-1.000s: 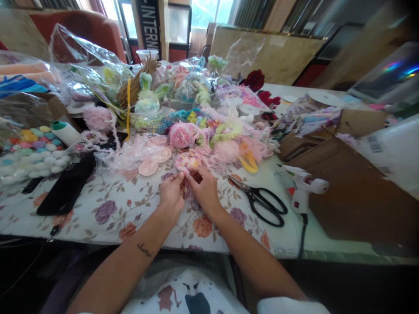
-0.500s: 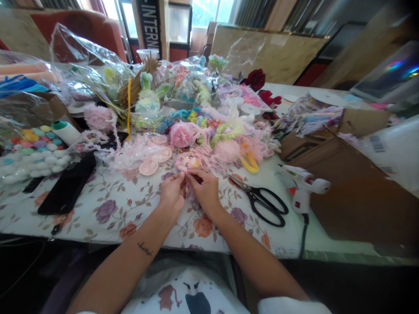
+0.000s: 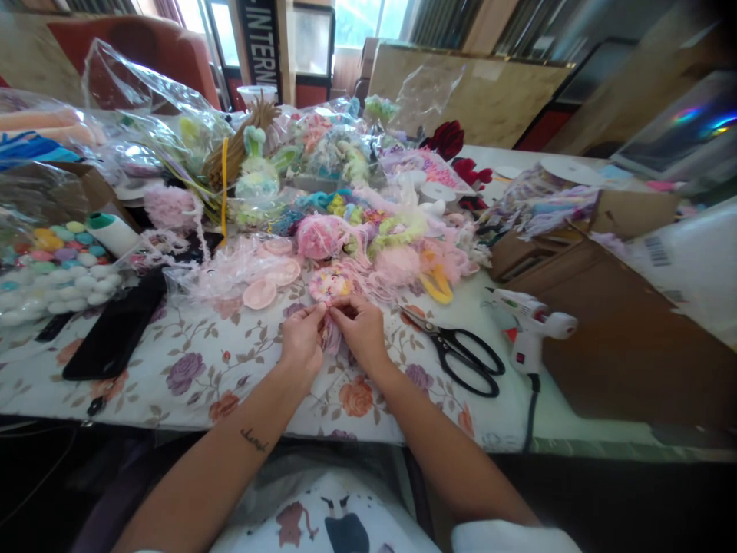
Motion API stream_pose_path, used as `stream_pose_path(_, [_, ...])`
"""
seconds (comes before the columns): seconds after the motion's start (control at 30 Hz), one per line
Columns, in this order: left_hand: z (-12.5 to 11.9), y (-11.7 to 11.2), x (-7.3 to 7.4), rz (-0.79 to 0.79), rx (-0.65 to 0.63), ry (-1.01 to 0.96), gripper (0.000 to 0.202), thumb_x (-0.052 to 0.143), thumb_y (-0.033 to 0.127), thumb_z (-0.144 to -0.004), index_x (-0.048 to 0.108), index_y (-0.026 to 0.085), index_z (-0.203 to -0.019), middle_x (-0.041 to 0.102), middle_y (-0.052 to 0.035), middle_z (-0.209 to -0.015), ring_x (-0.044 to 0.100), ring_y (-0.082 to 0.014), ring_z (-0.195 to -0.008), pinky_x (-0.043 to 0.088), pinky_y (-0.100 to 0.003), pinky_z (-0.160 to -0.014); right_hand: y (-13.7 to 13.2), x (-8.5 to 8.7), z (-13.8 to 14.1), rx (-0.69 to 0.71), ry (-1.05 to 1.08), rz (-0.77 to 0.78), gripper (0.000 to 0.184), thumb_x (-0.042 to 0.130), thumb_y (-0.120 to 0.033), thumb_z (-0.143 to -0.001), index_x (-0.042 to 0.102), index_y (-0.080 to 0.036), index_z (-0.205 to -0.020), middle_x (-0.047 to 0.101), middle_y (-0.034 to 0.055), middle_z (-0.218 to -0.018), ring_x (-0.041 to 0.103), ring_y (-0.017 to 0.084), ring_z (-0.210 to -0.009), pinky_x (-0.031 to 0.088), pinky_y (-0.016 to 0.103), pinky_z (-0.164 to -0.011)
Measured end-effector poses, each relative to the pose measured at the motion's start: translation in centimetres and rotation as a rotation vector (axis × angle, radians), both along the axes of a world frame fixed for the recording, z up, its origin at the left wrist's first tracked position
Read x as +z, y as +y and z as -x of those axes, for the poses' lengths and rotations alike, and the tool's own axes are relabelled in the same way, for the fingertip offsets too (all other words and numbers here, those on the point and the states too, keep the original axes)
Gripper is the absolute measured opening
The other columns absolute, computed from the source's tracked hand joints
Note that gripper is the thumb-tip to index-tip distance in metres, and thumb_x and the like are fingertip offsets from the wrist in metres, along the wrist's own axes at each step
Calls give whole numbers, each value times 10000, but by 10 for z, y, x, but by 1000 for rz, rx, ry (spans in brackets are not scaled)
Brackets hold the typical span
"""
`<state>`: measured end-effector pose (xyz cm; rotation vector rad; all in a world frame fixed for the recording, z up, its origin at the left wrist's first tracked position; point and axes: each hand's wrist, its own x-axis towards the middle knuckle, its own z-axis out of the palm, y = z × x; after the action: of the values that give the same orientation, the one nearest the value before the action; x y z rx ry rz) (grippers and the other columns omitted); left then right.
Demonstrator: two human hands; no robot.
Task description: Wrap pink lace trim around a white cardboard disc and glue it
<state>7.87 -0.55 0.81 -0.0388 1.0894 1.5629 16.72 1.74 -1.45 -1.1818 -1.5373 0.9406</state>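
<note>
My left hand (image 3: 303,336) and my right hand (image 3: 360,329) meet over the flowered tablecloth (image 3: 242,361), fingertips pinched close together. Between them is a small pink-and-yellow yarn ornament (image 3: 330,285); its round top shows just beyond my fingers. Pale pink and lilac yarn strands (image 3: 332,338) hang down between my palms. Both hands are closed at the lower edge of the round part; the exact spot they grip is hidden by the fingers. Black-handled scissors (image 3: 467,359) lie partly spread to the right of my right hand.
A white glue gun (image 3: 530,322) and a brown cardboard box (image 3: 627,330) stand at the right. Pink felt discs (image 3: 260,293), a pink yarn ball (image 3: 318,235) and bagged craft materials crowd the back. A black phone (image 3: 115,330) and bagged pompoms (image 3: 63,269) lie at the left.
The view has shifted very slightly. My hands stay at the same spot with the ornament, and only small finger movement may have occurred.
</note>
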Motion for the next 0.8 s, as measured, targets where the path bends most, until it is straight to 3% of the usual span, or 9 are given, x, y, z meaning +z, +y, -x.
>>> stream_pose_path(0.27, [-1, 0, -1, -2, -3, 23, 226, 650, -29, -758, 593, 100, -580, 610, -17, -503, 571, -69, -440, 454, -147, -483, -3, 1, 1, -30, 2, -22, 121, 621, -242, -729, 673, -182, -820, 706, 39, -804, 643, 175, -678, 510, 293, -674])
stream_pose_path(0.6, [-1, -1, -2, 2, -12, 37, 205, 618, -16, -782, 607, 97, -611, 619, -18, -509, 571, -77, -446, 464, -169, -501, -6, -2, 3, -49, 52, -65, 130, 610, -211, -733, 652, -198, -856, 692, 17, -794, 632, 166, -673, 507, 294, -684])
stream_pose_path(0.8, [-1, 0, -3, -13, -18, 52, 187, 667, -13, -751, 608, 98, -614, 626, -15, -543, 581, -71, -466, 485, -176, -567, -2, -4, 4, 10, 126, -17, 228, 612, -229, -715, 624, -186, -938, 661, 22, -813, 606, 152, -665, 502, 281, -656])
